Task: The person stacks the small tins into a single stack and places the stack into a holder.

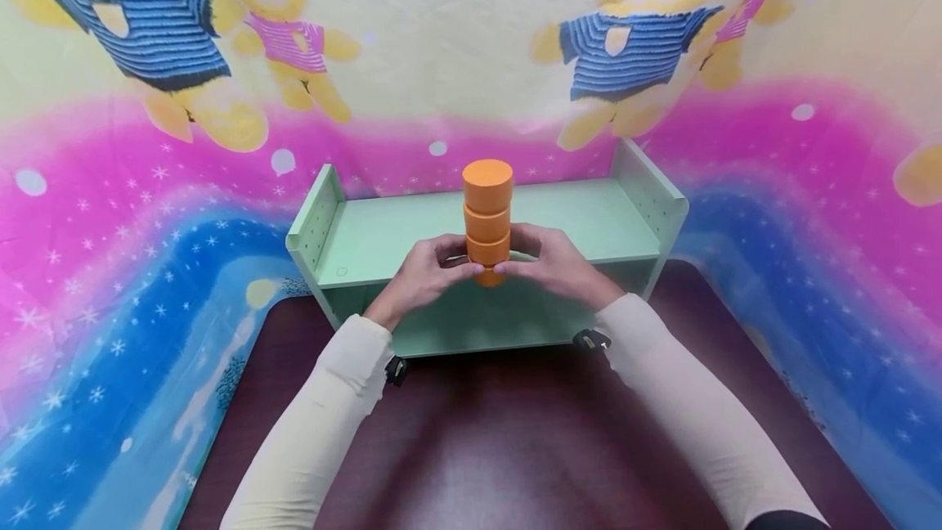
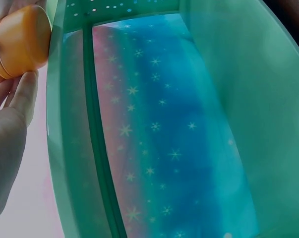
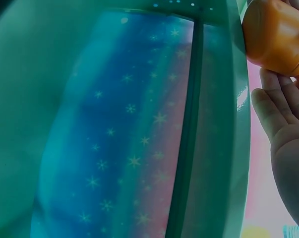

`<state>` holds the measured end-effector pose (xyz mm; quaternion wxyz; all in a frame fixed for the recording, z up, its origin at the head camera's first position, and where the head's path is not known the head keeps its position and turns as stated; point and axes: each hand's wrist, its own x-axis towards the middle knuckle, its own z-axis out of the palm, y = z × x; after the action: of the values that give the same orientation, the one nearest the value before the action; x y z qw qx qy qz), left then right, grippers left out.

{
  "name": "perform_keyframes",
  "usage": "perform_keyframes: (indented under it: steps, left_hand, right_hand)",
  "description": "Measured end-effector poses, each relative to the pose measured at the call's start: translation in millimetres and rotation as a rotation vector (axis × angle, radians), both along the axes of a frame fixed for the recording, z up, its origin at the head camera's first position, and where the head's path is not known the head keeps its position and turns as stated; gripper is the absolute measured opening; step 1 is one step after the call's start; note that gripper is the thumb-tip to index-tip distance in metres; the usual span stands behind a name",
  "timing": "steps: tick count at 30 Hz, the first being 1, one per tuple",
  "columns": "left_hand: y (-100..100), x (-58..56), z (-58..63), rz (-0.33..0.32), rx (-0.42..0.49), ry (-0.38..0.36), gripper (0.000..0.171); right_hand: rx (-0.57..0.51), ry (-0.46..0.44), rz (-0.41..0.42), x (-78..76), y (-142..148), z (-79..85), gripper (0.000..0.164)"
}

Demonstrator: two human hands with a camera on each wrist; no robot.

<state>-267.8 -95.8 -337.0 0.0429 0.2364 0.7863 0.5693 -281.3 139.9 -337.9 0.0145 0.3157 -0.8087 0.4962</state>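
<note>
An orange stack of round, cup-like pieces (image 1: 488,223) stands upright at the front edge of the green shelf's upper board (image 1: 412,223). My left hand (image 1: 427,272) holds its lower part from the left, thumb at the front and fingers at the side. From the right, my right hand (image 1: 555,264) grips the same low part, thumb tip near the other thumb. In the left wrist view the lowest orange piece (image 2: 28,42) has its base right at the green board; the right wrist view shows this piece (image 3: 273,37) likewise against the board.
The green two-tier shelf has raised end panels, left (image 1: 316,215) and right (image 1: 651,195), and a lower board (image 1: 478,330). It stands on a dark red-brown table (image 1: 471,448). A printed bear-and-snowflake cloth (image 1: 441,64) hangs behind and around the sides.
</note>
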Motion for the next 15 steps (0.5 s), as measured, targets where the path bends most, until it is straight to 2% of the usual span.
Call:
perform_keyframes:
  steps: [6, 15]
  left_hand:
    - [1.1, -3.3, 0.6, 0.012, -0.015, -0.002, 0.052]
    - [2.6, -7.6, 2.9, 0.023, -0.037, -0.044, 0.055]
  right_hand:
    - [0.004, -0.001, -0.004, -3.9, -0.3, 0.9, 0.062]
    - [0.027, -0.023, -0.014, -10.6, 0.0, 2.1, 0.064]
